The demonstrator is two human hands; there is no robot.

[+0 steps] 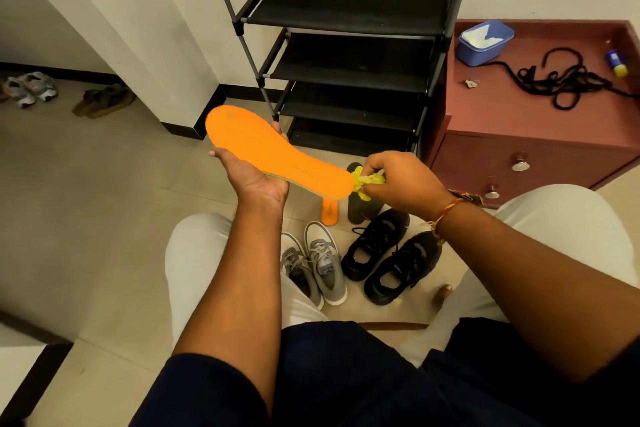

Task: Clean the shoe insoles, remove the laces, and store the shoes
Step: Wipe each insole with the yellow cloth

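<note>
An orange insole (pixel 277 152) is held in the air, top side up, above the floor in front of the rack (pixel 346 3). It is cradled from below by the left hand (pixel 256 180), palm up, with the fingers curled around its far edge and the forearm stretched forward. Its right end is touched by a yellow cloth (pixel 369 180), which is pinched in the right hand (pixel 401 180), knuckles up and wrist bent inward. Below, a second insole (pixel 329 211) and dark insoles (pixel 360 208) lie on the floor, with grey shoes (pixel 313 263) and black shoes (pixel 391 256) nearer. Black laces (pixel 568 80) and a blue tub (pixel 485 42) rest on the cabinet (pixel 519 156).
</note>
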